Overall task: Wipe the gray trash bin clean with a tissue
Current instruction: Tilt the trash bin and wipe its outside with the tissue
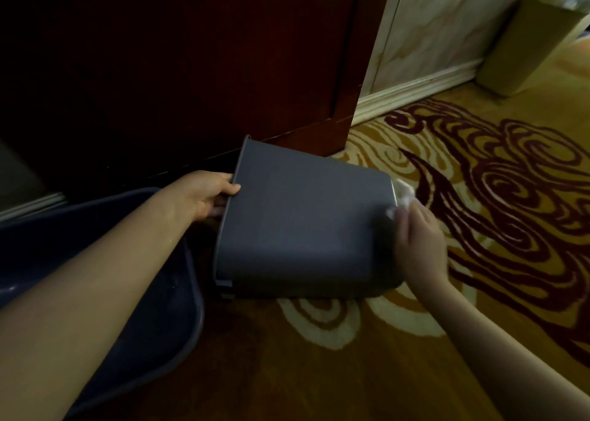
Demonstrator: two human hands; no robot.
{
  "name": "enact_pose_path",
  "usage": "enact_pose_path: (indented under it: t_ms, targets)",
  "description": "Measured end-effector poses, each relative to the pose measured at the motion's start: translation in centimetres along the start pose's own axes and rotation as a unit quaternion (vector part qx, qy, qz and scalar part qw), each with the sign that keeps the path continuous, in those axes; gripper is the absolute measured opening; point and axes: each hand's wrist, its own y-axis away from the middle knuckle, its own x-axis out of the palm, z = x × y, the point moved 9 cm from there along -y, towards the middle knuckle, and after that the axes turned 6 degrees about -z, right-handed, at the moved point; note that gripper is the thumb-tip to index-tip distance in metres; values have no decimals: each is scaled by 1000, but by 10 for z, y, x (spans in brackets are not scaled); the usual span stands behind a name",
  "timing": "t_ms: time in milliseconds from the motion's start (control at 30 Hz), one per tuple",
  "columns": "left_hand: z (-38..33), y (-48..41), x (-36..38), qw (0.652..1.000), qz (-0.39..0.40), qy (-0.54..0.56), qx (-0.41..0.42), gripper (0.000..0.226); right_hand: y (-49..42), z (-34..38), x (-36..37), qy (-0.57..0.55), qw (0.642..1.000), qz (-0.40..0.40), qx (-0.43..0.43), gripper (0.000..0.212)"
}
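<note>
while it lies tipped on its side on the patterned carpet (479, 229), the gray trash bin (303, 226) points its open rim left. the left hand (204, 194) is clamped on that rim, fingers curled inside. the right hand (418, 242) presses a white tissue (404, 197) against the bin's base. a dark blue tub (166, 309) sits just beside the rim, with a dark wooden door (191, 63) behind.
</note>
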Motion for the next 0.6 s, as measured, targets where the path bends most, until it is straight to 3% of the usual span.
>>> enact_pose_path:
  t_ms: [67,133,267,333,433,600]
  targets:
    - [3,3,-2,1000,1,-3,-10,41,-5,51,20,-61,998,10,-31,26]
    - [7,6,-4,1000,5,-3,-21,40,1,110,53,-64,988,58,-130,27]
    - [14,13,-6,1000,18,-5,-17,38,26,172,134,38,937,214,-275,47]
    - [16,14,-6,1000,19,-9,-10,38,29,171,152,83,916,245,-306,49]
    - [18,14,-7,1000,15,8,-14,37,14,141,151,105,918,266,-273,50]
    - [14,9,-7,1000,18,-3,-17,40,-36,30,106,154,953,246,-86,52]
